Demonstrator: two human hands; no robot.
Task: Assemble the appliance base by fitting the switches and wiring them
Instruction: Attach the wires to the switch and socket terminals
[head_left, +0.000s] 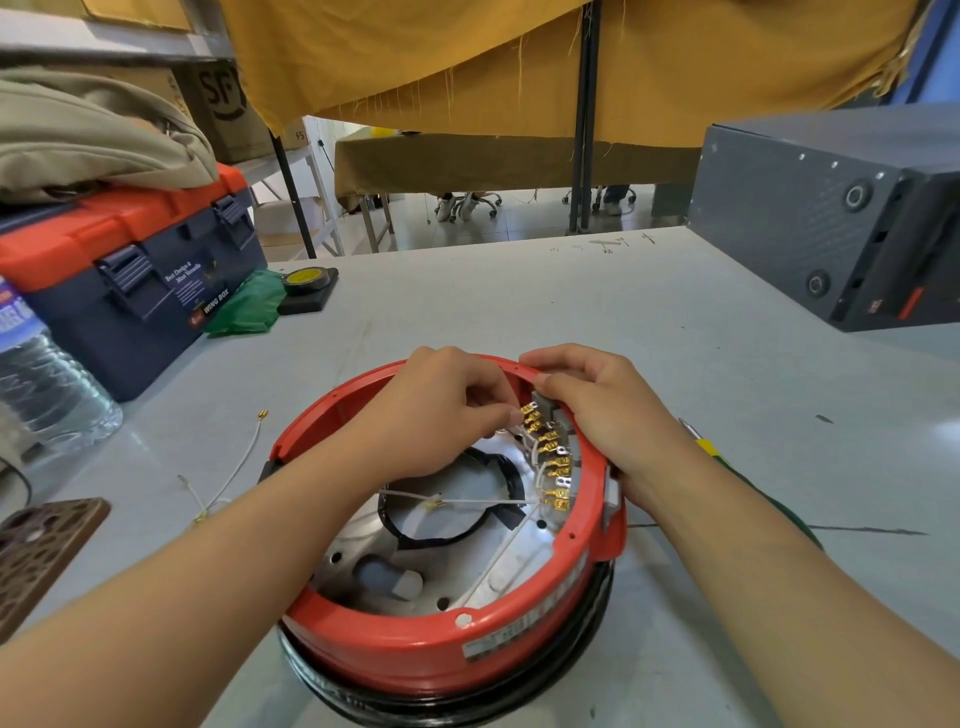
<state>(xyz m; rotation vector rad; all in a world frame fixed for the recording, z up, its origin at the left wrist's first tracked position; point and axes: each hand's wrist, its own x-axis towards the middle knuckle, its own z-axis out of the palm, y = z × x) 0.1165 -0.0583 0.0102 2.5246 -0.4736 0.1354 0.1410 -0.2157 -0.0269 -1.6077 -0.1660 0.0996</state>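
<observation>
red appliance base (447, 649) | left hand (441, 410) inside | right hand (608, 410) on rim

The red round base (447, 639) lies open side up on the bench. Just below the left fingers (511, 415), gold-terminal switches (550, 457) line its wall, white wires (493, 501) apparently attached.

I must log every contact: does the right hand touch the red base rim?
Touching. The head view shows the right hand draped over the red base rim, fingers curled on its edge.
</observation>
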